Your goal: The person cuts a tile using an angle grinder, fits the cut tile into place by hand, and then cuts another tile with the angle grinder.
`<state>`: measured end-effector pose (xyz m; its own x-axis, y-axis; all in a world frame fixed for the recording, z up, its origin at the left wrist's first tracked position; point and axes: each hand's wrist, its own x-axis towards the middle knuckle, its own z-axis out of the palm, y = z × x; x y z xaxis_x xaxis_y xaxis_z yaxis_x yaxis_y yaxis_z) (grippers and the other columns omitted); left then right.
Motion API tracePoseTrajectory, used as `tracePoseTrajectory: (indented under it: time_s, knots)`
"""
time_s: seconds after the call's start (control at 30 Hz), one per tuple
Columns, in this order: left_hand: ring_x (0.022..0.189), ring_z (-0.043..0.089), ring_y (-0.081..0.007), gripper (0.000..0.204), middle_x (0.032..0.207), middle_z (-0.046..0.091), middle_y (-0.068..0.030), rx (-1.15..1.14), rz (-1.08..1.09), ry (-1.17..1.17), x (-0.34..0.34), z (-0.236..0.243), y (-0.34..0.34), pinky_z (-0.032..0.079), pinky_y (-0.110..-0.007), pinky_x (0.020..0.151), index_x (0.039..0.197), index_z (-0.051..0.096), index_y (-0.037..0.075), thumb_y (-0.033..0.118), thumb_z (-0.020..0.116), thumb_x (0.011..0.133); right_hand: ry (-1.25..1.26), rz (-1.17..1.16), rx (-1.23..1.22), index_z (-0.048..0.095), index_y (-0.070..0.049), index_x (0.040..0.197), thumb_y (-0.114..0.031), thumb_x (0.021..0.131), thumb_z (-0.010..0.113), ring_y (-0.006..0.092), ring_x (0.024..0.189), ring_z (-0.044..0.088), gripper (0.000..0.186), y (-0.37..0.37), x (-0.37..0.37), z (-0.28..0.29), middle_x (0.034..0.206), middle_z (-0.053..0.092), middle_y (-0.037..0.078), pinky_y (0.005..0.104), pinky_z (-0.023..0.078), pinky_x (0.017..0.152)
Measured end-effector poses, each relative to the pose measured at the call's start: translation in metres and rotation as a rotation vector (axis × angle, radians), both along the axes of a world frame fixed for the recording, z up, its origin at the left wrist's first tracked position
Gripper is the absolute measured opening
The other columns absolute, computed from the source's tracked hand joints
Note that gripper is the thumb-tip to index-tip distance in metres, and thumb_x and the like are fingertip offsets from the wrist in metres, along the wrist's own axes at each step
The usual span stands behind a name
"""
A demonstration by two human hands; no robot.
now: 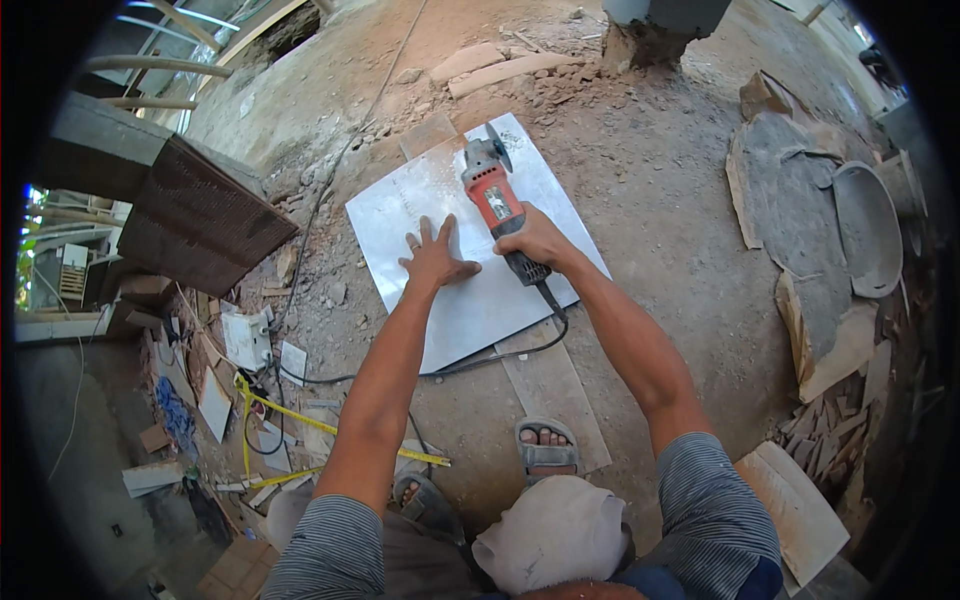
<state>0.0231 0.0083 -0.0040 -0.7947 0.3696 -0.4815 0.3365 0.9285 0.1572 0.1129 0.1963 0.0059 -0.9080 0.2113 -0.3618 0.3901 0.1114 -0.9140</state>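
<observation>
Two hands on a pale tile lying flat on a dusty floor.

The large square tile [470, 290] lies corner-on ahead of the sandalled feet. The red angle grinder [493, 195] lies along the tile's far right edge, long axis running away from the person, disc toward the far corner. The right hand [535, 240] is clenched around its dark rear handle. The left hand [436, 257], fingers spread wide, presses flat on the tile just beside the grinder, holding nothing. The black cord [520, 350] trails off the near edge.
</observation>
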Motion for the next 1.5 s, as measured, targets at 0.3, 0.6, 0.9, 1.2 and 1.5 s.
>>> tracePoseTrajectory:
  time_s: [0.3,0.6,0.9,1.2,1.5]
  knots:
    - [0.139,0.011,-0.0527,0.125,0.151,0.010,-0.0341,0.007,-0.064,-0.044,-0.016,-0.011,0.004,0.012,-0.057,0.114,0.151,0.018,0.021,0.058,0.083,0.051,0.131,0.028,0.012,0.062,0.001,0.088,-0.015,0.057,0.077,0.0182,0.066,0.060,0.038,-0.003,-0.106,-0.039,0.076,0.064,0.008,0.0297,0.049,0.065]
    - [0.138,0.012,-0.0559,0.121,0.154,0.009,-0.0287,-0.030,-0.007,-0.066,-0.014,-0.004,0.010,0.024,-0.063,0.108,0.150,0.021,0.025,0.054,0.084,0.051,0.047,0.031,-0.057,0.059,0.006,0.107,-0.028,0.051,0.082,0.0289,0.088,0.064,0.069,0.000,-0.136,-0.055,0.097,0.066,0.020,0.0330,0.051,0.078]
    - [0.138,0.015,-0.0526,0.117,0.157,0.006,-0.0190,-0.114,0.015,-0.078,-0.011,0.009,0.018,0.026,-0.070,0.102,0.150,0.019,0.031,0.051,0.085,0.055,-0.004,0.062,0.006,0.059,0.009,0.106,-0.029,0.050,0.082,0.0294,0.087,0.064,0.072,0.000,-0.139,-0.055,0.098,0.066,0.022,0.0332,0.052,0.076]
    - [0.138,0.016,-0.0533,0.116,0.157,0.009,-0.0194,-0.111,-0.001,-0.061,-0.011,0.006,0.016,0.025,-0.069,0.103,0.150,0.020,0.030,0.053,0.083,0.055,0.043,0.024,0.002,0.066,-0.001,0.079,-0.017,0.057,0.078,0.0177,0.063,0.059,0.030,-0.002,-0.139,-0.056,0.074,0.066,0.009,0.0295,0.048,0.062]
    - [0.135,0.022,-0.0548,0.119,0.156,0.011,-0.0196,-0.121,-0.023,-0.021,-0.013,0.001,0.014,0.030,-0.067,0.101,0.149,0.020,0.031,0.056,0.083,0.052,0.015,0.068,-0.024,0.065,-0.001,0.078,-0.017,0.056,0.078,0.0167,0.062,0.058,0.030,0.000,-0.138,-0.054,0.073,0.065,0.008,0.0293,0.048,0.061]
